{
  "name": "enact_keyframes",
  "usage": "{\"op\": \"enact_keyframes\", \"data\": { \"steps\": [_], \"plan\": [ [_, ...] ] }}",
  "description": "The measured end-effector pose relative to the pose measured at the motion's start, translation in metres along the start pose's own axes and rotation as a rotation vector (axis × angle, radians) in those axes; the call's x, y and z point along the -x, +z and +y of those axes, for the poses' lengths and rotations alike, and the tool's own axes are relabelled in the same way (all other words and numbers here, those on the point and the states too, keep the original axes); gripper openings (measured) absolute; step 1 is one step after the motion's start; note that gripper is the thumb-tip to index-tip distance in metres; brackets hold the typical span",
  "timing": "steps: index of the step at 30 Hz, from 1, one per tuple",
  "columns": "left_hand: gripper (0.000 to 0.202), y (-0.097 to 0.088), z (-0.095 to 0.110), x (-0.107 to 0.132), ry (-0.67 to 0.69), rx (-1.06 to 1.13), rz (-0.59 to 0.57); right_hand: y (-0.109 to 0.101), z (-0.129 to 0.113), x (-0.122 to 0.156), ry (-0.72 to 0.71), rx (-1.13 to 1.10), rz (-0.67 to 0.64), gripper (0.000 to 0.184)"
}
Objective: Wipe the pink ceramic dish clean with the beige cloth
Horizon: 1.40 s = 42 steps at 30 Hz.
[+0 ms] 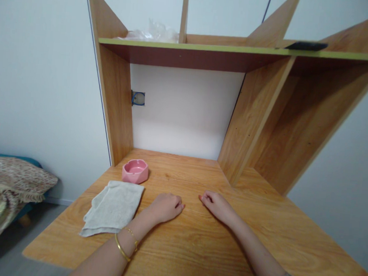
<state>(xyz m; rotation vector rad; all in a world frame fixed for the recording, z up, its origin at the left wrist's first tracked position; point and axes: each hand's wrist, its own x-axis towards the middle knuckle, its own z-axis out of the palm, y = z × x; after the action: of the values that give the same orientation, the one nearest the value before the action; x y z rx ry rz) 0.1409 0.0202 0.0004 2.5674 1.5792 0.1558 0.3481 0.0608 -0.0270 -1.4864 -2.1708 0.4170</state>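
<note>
Two bare hands rested on the bench point(188, 252), both to the right of the folded pale grey cloth point(116, 209). Cloth as datum: left hand point(167, 207) was clearly the nearer, just off its right side; right hand point(216, 204) sat well apart, farther out the same way, past the left one. Left fingers were curled in, knuckles aimed away from the cloth, so the cloth lay behind them, off the wrist side. Left forearm point(106, 258) ran close by the cloth's near right edge; couldn't tell whether it touched. Right fingers were also folded in loosely, tips turned toward the cloth, with the left hand between. Nothing showed in either set of fingers; undersides were hidden. Cloth lay flat, layers slightly offset along its left edge, long axis slanting from far right to near left. Pink faceted bowl point(135, 176) stood upright just beside the cloth's far edge; contact there was unclear from this angle. Bowl was also nearer the left hand than the right. Shelf unit point(189, 57) rose from the bench beyond the cloth.
</note>
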Motion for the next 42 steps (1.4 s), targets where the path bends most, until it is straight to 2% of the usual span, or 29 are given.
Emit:
{"op": "enact_keyframes", "data": {
  "steps": [36,42],
  "plan": [
    [0.041,-0.0012,0.0028,0.0012,-0.018,-0.028,0.005,-0.001,-0.0011,0.0007,-0.01,-0.002,-0.01,0.032],
    [0.041,-0.0012,0.002,0.0008,0.012,-0.026,0.003,0.0005,0.0011,0.0,-0.003,-0.004,-0.005,0.03]
  ]
}}
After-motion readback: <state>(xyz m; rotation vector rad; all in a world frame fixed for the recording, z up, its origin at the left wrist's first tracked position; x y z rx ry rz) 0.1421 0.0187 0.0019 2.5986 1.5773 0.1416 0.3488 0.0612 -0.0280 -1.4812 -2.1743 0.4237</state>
